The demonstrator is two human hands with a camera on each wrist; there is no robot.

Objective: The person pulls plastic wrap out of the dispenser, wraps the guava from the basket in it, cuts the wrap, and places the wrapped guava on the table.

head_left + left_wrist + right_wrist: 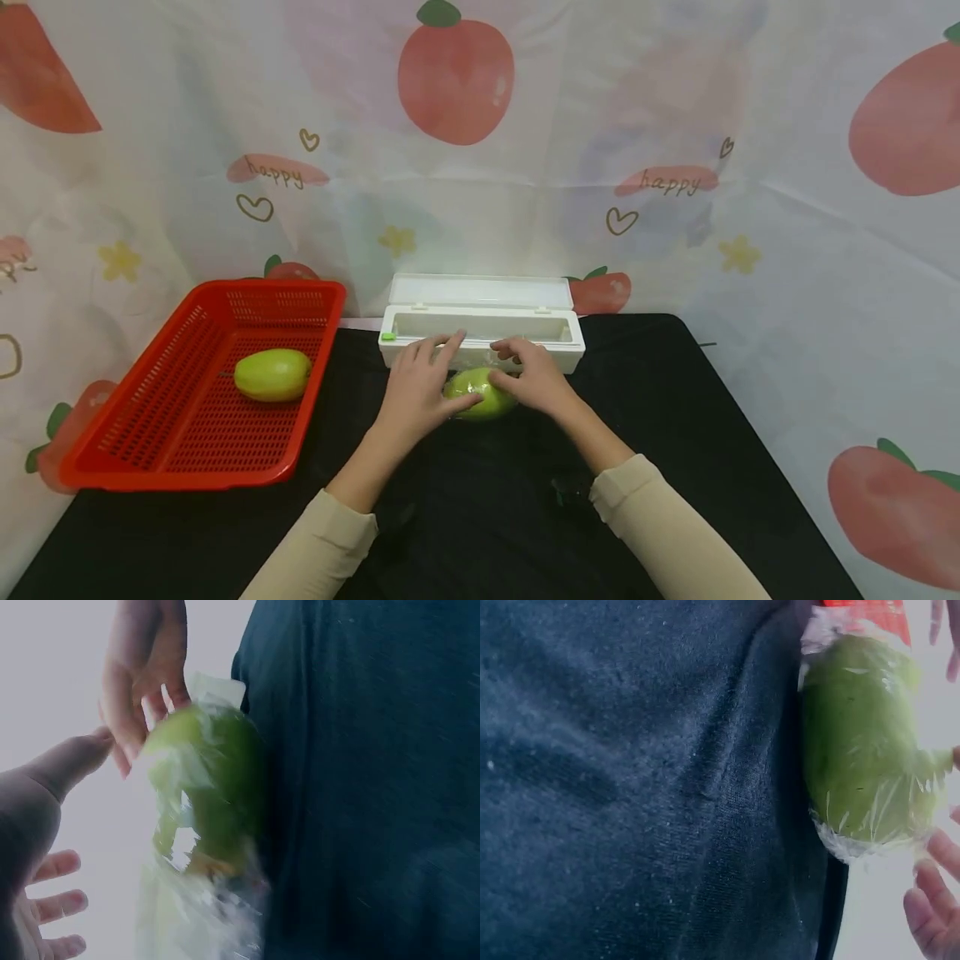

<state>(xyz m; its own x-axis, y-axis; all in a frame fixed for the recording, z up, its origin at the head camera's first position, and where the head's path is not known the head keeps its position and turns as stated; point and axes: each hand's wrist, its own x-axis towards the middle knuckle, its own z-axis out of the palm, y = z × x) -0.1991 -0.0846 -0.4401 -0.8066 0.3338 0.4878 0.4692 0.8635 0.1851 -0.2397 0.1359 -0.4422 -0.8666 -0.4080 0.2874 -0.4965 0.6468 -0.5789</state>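
Observation:
A green oval fruit [480, 393] in clear plastic film [840, 838] lies on the black cloth, close in front of a white film dispenser box [487, 323] with its lid up. My left hand [420, 387] is at its left, fingers spread and thumb extended over the fruit's near side. In the left wrist view, the left thumb and fingers [60, 907] hold nothing. On the fruit's right is my right hand [534, 377], fingers loosely bent, thumb close to the fruit's top. Loose film bunches at the fruit's ends.
At the left stands a red plastic basket [187, 479] with an unwrapped yellow-green fruit [272, 375] inside. The dispenser has a small green slider [387, 337] at its left end. A fruit-printed curtain [525, 217] hangs behind the black-covered table [480, 533].

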